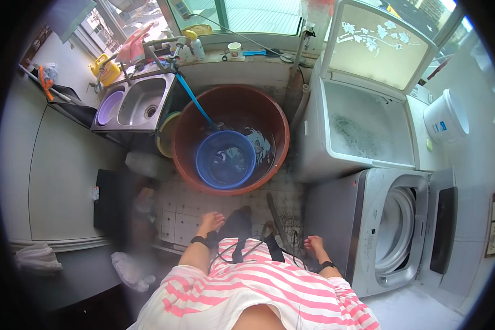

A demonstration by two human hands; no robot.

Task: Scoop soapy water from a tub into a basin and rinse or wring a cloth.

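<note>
My left hand (pixel 211 221) hangs low in front of my body with nothing in it, its fingers loosely spread. To the right, my right hand (pixel 313 243) hangs empty beside the grey side of a top-loading washing machine (pixel 369 231); its fingers are slightly bent. Both wrists carry dark bands. Ahead of me stands a large reddish-brown plastic tub (pixel 231 93) holding water. A blue plastic basin (pixel 225 186), also with water in it, sits inside the tub towards its near side. One end of a blue hose (pixel 194 99) hangs down into the tub from the tap pipework.
A steel sink (pixel 142 97) with a purple basin (pixel 109 108) stands at left. A white washing tub (pixel 363 123) with its flowered lid (pixel 375 49) raised holds foamy water. On the ledge beside it rests a white bucket (pixel 445 115). A dark hose (pixel 275 214) lies on the tiled floor.
</note>
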